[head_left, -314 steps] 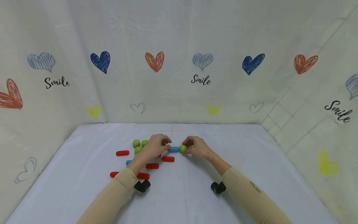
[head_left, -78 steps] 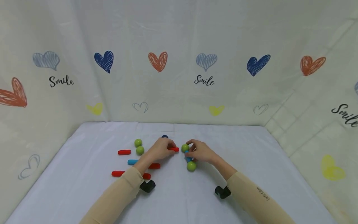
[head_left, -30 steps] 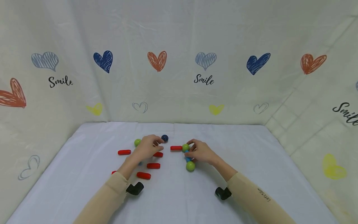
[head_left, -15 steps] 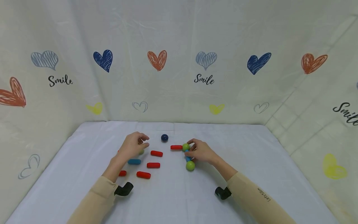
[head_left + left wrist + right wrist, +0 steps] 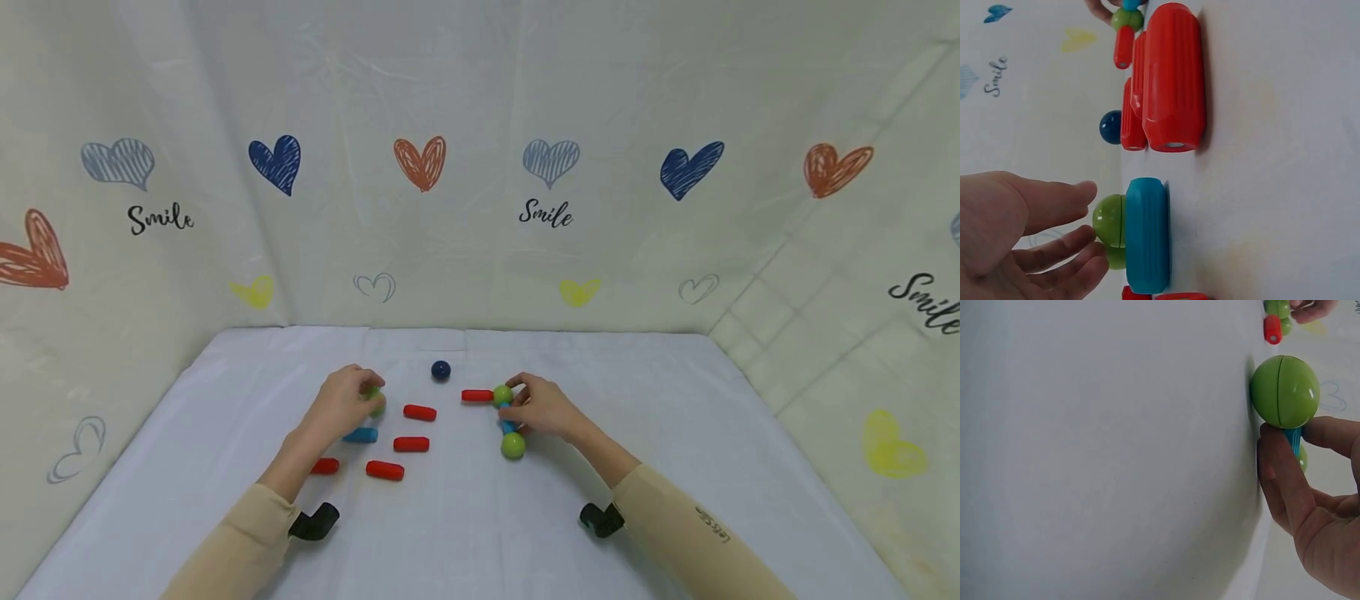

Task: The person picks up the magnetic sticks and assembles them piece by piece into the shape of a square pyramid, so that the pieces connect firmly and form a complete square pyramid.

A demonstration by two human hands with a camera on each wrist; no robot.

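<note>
My right hand (image 5: 546, 406) pinches a short blue stick (image 5: 1294, 439) that has a green ball at each end. The near green ball (image 5: 513, 446) sits low on the cloth; the far green ball (image 5: 502, 395) meets the end of a red stick (image 5: 477, 396). At the left, my left hand (image 5: 343, 400) reaches to two loose green balls, thumb and fingers spread at the edge of one green ball (image 5: 1110, 219). The hand partly covers both balls in the head view. Just in front of them lies another blue stick (image 5: 1147, 234).
Loose red sticks (image 5: 411, 444) lie mid-left on the white cloth (image 5: 465, 533); one red stick (image 5: 325, 466) is near the left forearm. A dark blue ball (image 5: 441, 371) stands toward the back. A printed curtain (image 5: 480, 250) rises behind the table.
The left hand set a red stick against the far green ball, let go, then moved left to the loose green balls. The right hand has kept its hold on the blue stick.
</note>
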